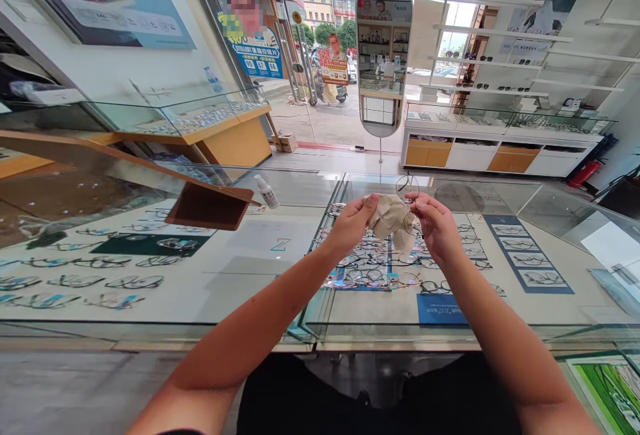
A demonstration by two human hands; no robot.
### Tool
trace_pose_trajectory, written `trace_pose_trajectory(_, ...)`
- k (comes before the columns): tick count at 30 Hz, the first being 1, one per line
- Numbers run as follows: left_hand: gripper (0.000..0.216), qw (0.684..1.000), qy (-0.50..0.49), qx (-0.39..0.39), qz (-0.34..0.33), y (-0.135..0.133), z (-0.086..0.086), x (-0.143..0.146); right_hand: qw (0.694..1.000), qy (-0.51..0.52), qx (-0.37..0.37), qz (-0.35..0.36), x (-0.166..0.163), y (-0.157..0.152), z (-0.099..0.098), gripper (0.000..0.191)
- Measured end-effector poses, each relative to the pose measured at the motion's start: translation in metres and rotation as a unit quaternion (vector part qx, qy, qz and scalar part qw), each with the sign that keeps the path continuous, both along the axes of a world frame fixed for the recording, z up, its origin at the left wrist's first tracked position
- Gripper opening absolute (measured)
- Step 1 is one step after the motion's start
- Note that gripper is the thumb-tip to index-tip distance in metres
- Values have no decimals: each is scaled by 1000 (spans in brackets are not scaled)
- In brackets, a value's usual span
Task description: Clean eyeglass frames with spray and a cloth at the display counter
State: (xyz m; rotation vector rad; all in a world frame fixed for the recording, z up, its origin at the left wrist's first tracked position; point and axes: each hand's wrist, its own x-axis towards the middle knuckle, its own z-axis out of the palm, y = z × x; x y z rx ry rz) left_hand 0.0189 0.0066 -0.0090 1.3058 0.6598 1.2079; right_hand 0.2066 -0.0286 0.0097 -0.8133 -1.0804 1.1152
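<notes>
Above a glass display counter (pixel 280 248), both my hands meet over a crumpled beige cleaning cloth (pixel 391 218). My left hand (pixel 351 223) pinches the cloth's left side, fingers closed. My right hand (pixel 434 222) is closed on a pair of thin dark-rimmed glasses (pixel 407 187), whose lens and temple stick up above the cloth. The cloth is wrapped around part of the glasses between my fingers. Rows of spectacle frames (pixel 380 268) lie inside the case right below my hands.
A small white spray bottle (pixel 267 191) lies on the glass at the left, beside a brown wooden tray (pixel 205 207). An oval mirror (pixel 383 48) stands behind the counter. Further display cases (pixel 505 142) and wall shelves line the shop; an open doorway faces the street.
</notes>
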Motion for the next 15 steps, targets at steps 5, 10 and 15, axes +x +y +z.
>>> trace_pose_trajectory(5,67,999,-51,-1,-3,7,-2,-2,997,-63,-8,42,-1,1,-5,20)
trace_pose_trajectory(10,65,999,-40,17,-9,2,3,-2,991,-92,-49,86,-7,-1,-11,27)
trace_pose_trajectory(15,60,998,-11,38,-44,-3,10,-4,989,-59,-74,110,-10,-6,-7,37)
